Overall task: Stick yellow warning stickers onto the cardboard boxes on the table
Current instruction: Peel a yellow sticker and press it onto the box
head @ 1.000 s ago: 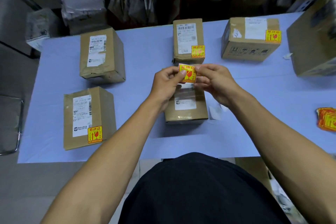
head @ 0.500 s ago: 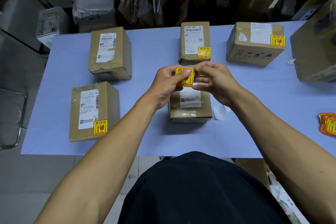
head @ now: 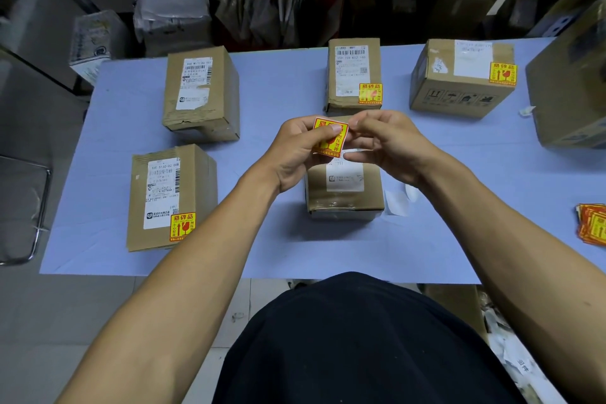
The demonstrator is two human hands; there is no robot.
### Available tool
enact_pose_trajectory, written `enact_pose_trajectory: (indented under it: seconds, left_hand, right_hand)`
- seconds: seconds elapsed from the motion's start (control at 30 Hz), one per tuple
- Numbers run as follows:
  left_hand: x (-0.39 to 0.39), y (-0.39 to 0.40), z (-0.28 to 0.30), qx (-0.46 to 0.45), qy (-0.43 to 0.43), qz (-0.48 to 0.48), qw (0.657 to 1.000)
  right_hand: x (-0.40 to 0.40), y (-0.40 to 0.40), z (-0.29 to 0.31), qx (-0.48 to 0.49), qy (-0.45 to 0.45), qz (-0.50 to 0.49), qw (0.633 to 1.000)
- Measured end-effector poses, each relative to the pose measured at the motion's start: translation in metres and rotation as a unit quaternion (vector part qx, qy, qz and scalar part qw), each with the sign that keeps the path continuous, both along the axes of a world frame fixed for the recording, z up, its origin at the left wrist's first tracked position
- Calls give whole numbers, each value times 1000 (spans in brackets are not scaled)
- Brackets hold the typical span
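Since a second ago the yellow sticker [head: 329, 138] has tipped from nearly square-on to tilted, its top edge now leaning left and its lower corner pointing down toward the nearest box [head: 344, 187]; both hands have stayed in the air over that box. It is roughly square, so no long axis shows, and its printed face looks up at the camera. The left hand [head: 296, 151] pinches it, thumb curled across the front and fingers hidden behind. The right hand [head: 387, 144] has thumb and forefinger curled together at the sticker's upper right corner, the other fingers loosely bent below; whether they grip the sticker itself or a backing layer cannot be told. The nearest box bears only a white label. Three boxes already carry a yellow sticker: the near left box [head: 170, 198], the far middle box [head: 354, 75] and the far right box [head: 462, 75]. The far left box [head: 201, 93] has only a white label. A loose pile of stickers [head: 593, 226] lies at the right edge of the blue table [head: 275, 239], and white backing scraps [head: 398, 202] lie just right of the nearest box.
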State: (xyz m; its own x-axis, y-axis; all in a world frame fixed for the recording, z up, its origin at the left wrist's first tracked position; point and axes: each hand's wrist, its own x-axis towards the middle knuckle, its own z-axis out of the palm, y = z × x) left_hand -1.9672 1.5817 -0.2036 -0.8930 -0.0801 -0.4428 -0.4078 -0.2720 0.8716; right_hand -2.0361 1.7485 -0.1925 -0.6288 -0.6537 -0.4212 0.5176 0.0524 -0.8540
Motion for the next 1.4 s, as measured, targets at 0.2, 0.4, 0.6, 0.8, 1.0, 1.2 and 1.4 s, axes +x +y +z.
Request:
enact_pose_trajectory:
  seconds: [0.2, 0.4, 0.6, 0.8, 1.0, 1.2, 1.4]
  left_hand:
    - [0, -2, 2, 11, 2, -13, 1000]
    - [-1, -1, 6, 29, -3, -16, 999]
    - [-1, 1, 7, 31, 6, 5, 999]
    - [-3, 1, 6, 29, -3, 21, 999]
    - [-4, 1, 6, 29, 4, 16, 999]
    - [-3, -1, 4, 27, 5, 18, 999]
    - [-5, -1, 4, 23, 5, 17, 1000]
  right_hand:
    - [-1, 1, 0, -7, -11, -8, 1000]
    - [2, 0, 2, -30, -13, -7, 999]
    - [7, -3, 3, -9, 20, -31, 999]
    - [5, -1, 9, -2, 6, -48, 999]
    - [5, -2, 11, 5, 13, -40, 999]
    - [4, -3, 11, 4, 1, -37, 999]
    - [3, -4, 10, 5, 10, -27, 1000]
